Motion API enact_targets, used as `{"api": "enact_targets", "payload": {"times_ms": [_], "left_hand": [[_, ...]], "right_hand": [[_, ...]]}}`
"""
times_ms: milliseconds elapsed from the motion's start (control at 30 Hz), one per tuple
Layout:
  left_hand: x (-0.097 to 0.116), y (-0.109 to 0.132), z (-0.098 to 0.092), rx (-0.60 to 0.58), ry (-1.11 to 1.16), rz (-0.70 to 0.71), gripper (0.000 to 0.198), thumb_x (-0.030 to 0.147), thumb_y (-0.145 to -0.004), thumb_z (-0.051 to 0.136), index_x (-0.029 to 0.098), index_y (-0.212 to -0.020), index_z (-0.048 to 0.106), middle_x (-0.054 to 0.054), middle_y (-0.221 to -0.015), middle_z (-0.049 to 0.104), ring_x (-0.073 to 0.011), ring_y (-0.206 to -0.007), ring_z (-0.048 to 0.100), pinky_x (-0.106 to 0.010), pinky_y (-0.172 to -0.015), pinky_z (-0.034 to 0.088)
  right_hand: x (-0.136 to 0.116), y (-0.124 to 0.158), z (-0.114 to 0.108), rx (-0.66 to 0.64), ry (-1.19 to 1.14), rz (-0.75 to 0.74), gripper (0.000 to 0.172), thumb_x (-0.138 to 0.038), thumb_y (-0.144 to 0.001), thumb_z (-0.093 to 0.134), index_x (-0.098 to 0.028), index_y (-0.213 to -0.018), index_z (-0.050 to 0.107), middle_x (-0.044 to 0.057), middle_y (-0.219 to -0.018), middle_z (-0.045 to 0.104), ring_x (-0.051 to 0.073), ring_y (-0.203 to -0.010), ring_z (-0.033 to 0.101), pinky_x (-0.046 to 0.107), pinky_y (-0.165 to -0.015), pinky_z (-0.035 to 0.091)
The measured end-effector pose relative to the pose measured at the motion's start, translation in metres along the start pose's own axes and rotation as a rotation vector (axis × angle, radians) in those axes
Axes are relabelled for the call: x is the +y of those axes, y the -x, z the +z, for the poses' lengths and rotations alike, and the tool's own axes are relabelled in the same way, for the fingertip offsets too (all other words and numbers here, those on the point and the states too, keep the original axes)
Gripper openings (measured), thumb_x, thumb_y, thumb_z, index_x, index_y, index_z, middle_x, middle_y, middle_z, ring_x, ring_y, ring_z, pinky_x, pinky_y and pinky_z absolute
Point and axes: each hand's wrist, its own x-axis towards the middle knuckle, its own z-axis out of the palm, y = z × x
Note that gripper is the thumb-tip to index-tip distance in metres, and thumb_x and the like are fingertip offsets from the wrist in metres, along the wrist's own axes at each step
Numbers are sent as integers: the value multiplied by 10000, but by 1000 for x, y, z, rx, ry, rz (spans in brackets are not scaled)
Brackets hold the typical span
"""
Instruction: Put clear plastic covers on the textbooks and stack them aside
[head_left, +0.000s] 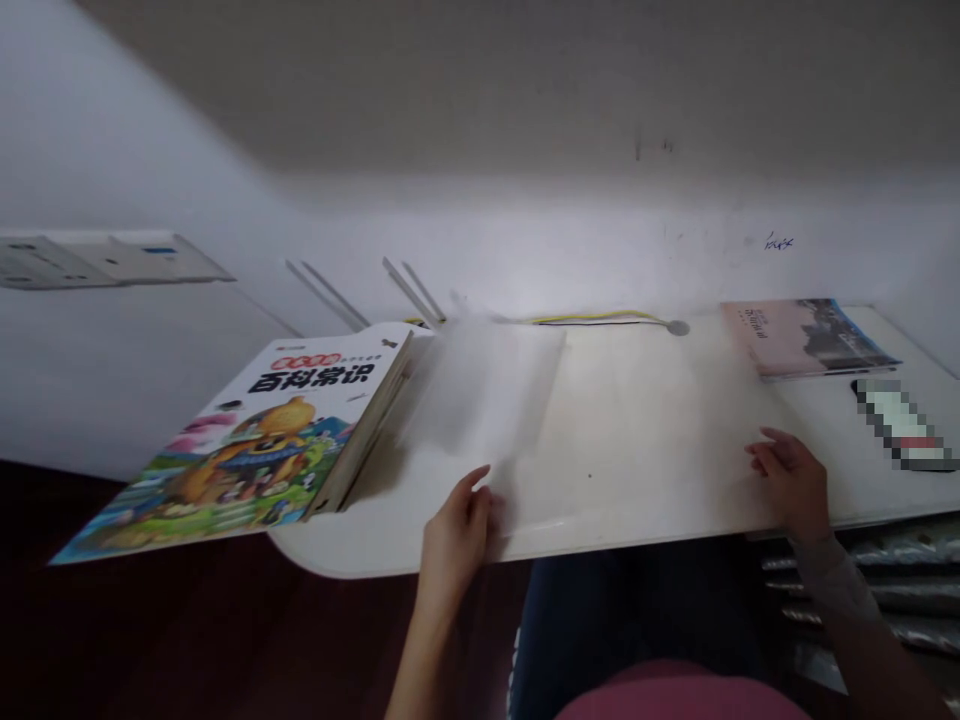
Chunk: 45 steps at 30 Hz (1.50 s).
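Observation:
A large picture book (247,450) lies open on the white desk (660,420), its colourful front cover hanging off the desk's left edge. My left hand (454,540) pinches the lower corner of a page (487,400) that is blurred by motion above the book. My right hand (787,485) rests at the desk's front edge, to the right, fingers curled and nothing visible in them.
A thin pink and blue book (806,337) lies at the back right. Beside it is a pixelated object (904,425). A yellow and black cable (600,319) runs along the wall. Metal bookends (409,290) stand behind the big book.

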Motion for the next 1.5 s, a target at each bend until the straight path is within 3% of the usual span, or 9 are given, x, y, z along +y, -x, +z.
{"api": "enact_targets", "payload": {"times_ms": [233, 367, 500, 667, 900, 1200, 1367, 1433, 1500], "left_hand": [[7, -2, 14, 6, -482, 42, 400, 316, -863, 386, 188, -1186, 583, -110, -944, 706, -259, -847, 656, -330, -702, 469], [14, 1, 18, -6, -554, 18, 387, 301, -881, 375, 189, -1197, 567, -123, -1094, 647, -252, -875, 646, -336, -706, 477], [15, -3, 7, 153, -468, 144, 412, 333, -885, 408, 164, -1247, 511, -134, -1111, 591, -224, -901, 623, -327, -733, 493], [14, -25, -43, 451, -474, 357, 355, 277, -898, 376, 132, -1164, 561, -165, -1168, 561, -258, -1122, 509, -397, -962, 409], [-14, -58, -108, 451, -822, 72, 427, 283, -851, 416, 41, -1190, 509, -247, -1233, 520, -370, -1213, 432, -499, -957, 364], [-19, -45, -87, 368, -989, -13, 464, 166, -880, 289, -66, -1256, 433, -336, -1179, 521, -375, -1142, 511, -453, -883, 424], [-16, -40, -102, 280, -697, 118, 496, 289, -870, 416, 64, -1313, 404, -247, -1255, 514, -325, -1197, 485, -445, -949, 414], [-25, -35, -113, 412, -523, 218, 494, 363, -859, 452, 109, -1282, 437, -203, -1330, 462, -289, -1270, 411, -423, -1030, 357], [-41, -30, -121, 696, -354, 180, 526, 388, -842, 478, 104, -1281, 422, -202, -1363, 411, -291, -1329, 315, -439, -1086, 284]], "right_hand": [[28, -1, -13, -4, 844, -237, 411, -422, -820, 461, -164, -1108, 600, 73, -723, 679, 209, -608, 606, 341, -601, 460], [29, -4, -19, -58, 1055, -381, 466, -391, -851, 427, -143, -1236, 510, 104, -811, 670, 246, -707, 621, 371, -649, 470], [20, -15, -34, 32, 1010, -676, 669, -505, -863, 387, -81, -1378, 340, 247, -1204, 536, 376, -1139, 484, 514, -887, 419], [-1, -10, -13, -83, 800, -849, 599, -488, -885, 389, -150, -1379, 364, 200, -1378, 411, 355, -1268, 389, 515, -998, 366], [18, 14, 34, -308, 772, -951, 509, -416, -903, 397, -177, -1352, 385, 175, -1361, 450, 333, -1290, 377, 525, -980, 385], [45, 13, 34, -357, 789, -895, 534, -499, -910, 347, -150, -1306, 431, 195, -1295, 515, 333, -1227, 454, 539, -964, 391], [32, 17, 38, -347, 673, -928, 456, -443, -917, 368, -170, -1269, 468, 174, -1257, 541, 313, -1221, 465, 525, -979, 396], [28, 17, 41, -343, 644, -933, 445, -433, -913, 387, -168, -1260, 474, 170, -1266, 530, 301, -1222, 462, 503, -977, 412], [25, 17, 44, -331, 639, -915, 441, -423, -909, 407, -165, -1260, 473, 168, -1283, 513, 293, -1225, 456, 492, -980, 418]]}}
